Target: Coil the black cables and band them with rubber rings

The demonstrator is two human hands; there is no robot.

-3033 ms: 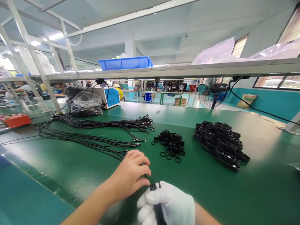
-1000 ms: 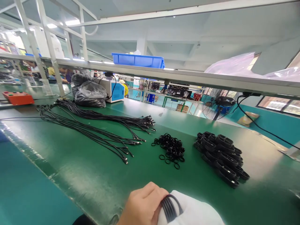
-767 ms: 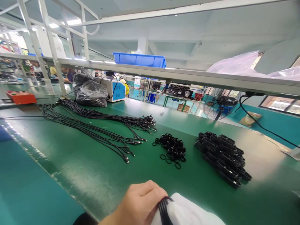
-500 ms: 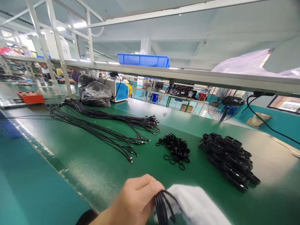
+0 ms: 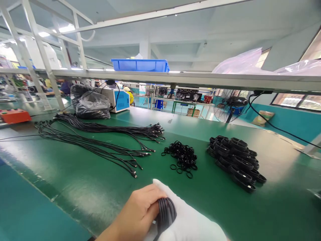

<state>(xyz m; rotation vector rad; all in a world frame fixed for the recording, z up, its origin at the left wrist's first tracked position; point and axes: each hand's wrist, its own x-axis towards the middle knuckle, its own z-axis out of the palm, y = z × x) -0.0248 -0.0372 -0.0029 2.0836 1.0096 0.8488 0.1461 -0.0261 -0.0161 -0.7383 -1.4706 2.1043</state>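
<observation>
My bare left hand (image 5: 140,207) is closed around a coiled black cable (image 5: 167,212) at the bottom middle of the view. My right hand (image 5: 190,217), in a white glove, wraps the other side of the same coil, its fingertips reaching above my left fingers. Ahead of my hands lies a heap of small black rings (image 5: 182,154) on the green table. Left of it are long straight black cables (image 5: 100,147) with plugs toward me. To the right is a stack of coiled black cables (image 5: 234,160).
A shelf (image 5: 190,77) crosses above the green table (image 5: 87,187), carrying a blue tray (image 5: 140,65) and clear plastic bags (image 5: 240,63). Farther back stand black bagged goods (image 5: 92,105), a white-and-blue machine (image 5: 120,99) and a fan (image 5: 229,105). An orange box (image 5: 15,115) sits at left.
The cable's loops have been drawn into a tighter coil. My gloved right hand has closed in around it, up against my left. The view has turned slightly to the right.
</observation>
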